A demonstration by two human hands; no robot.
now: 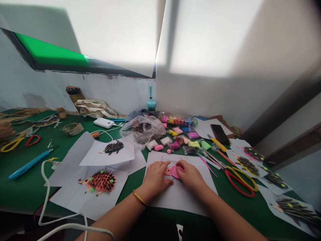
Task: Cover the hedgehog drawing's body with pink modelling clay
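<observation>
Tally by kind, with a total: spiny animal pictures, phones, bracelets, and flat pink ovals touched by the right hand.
Spiny animal pictures: 6 (two on the left, four on the right)
Phone: 1
Yellow bracelet: 1
Flat pink oval at the right hand: 1
Total: 9
</observation>
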